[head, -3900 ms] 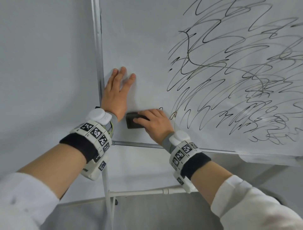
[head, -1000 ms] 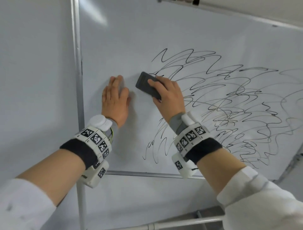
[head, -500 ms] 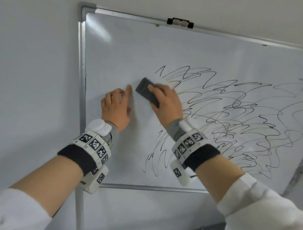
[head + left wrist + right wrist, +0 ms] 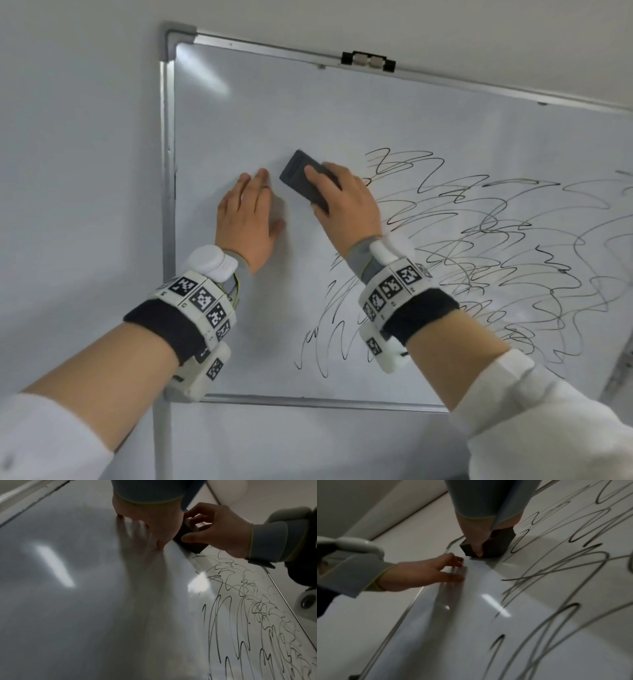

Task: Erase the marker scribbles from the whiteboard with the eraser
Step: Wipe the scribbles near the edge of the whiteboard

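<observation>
A whiteboard [image 4: 260, 113] in a metal frame stands before me, its right half covered in black marker scribbles [image 4: 486, 246]. My right hand [image 4: 346, 202] grips a dark grey eraser [image 4: 301, 178] and presses it flat on the board at the scribbles' upper left edge. In the right wrist view the eraser [image 4: 489, 543] sits under my fingers, beside a scribble loop [image 4: 520, 540]. My left hand [image 4: 246, 216] rests on the bare board just left of the eraser, fingertips touching the surface. The left wrist view shows the left hand [image 4: 154, 520] with the eraser [image 4: 188, 539] behind it.
The frame's left edge [image 4: 168, 205] runs close to my left hand, the bottom rail [image 4: 308, 401] below both wrists. A black clip [image 4: 368, 61] sits on the top rail. Plain wall surrounds the board. The board's left part is unmarked.
Since 3.9 s ago the eraser has travelled from the board's lower left up to the scribbles' top left. In the last second the view tilted up; the top-left strokes under the eraser are gone.
</observation>
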The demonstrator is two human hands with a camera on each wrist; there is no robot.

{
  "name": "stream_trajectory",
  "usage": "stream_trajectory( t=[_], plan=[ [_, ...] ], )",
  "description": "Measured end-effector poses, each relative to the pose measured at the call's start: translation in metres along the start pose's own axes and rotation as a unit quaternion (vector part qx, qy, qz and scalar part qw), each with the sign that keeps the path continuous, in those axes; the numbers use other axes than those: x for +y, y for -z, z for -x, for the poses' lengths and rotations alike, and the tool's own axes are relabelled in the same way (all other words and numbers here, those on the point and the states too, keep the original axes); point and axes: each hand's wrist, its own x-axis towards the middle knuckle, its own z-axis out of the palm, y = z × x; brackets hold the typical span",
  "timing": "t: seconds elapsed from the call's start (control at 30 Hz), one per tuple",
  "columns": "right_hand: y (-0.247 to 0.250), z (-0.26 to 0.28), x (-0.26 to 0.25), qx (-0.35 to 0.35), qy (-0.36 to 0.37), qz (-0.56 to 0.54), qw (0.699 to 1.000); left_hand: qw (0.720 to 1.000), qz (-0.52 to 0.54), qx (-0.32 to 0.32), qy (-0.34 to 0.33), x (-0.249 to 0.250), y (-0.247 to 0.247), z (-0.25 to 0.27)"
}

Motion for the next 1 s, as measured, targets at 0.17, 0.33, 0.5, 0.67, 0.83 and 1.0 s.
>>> stream_trajectory(
  t=[0.17,0.33,0.5,0.67,0.83,1.0],
  plan=[
    [0.032,-0.02,0.038,0.059,-0.07,-0.008,0.996,1.0,-0.015,0.019,-0.003,0.001,-0.003,-0.003],
    [0.029,-0.011,0.035,0.064,-0.074,0.009,0.995,0.999,-0.034,-0.007,0.025,0.014,-0.004,-0.003],
    [0.031,0.008,0.05,0.016,-0.019,0.026,0.999,0.997,-0.045,-0.035,0.054,0.022,-0.011,-0.005],
    [0.052,-0.011,0.073,0.097,-0.137,-0.003,0.986,0.996,-0.057,-0.04,0.063,0.028,-0.011,-0.009],
    [0.033,0.018,0.054,0.047,-0.06,0.023,0.997,0.994,-0.038,-0.028,0.095,0.042,-0.014,-0.013],
    [0.056,0.011,0.084,0.07,-0.113,0.013,0.991,0.995,-0.045,-0.021,0.091,0.043,-0.017,-0.014]
  ],
)
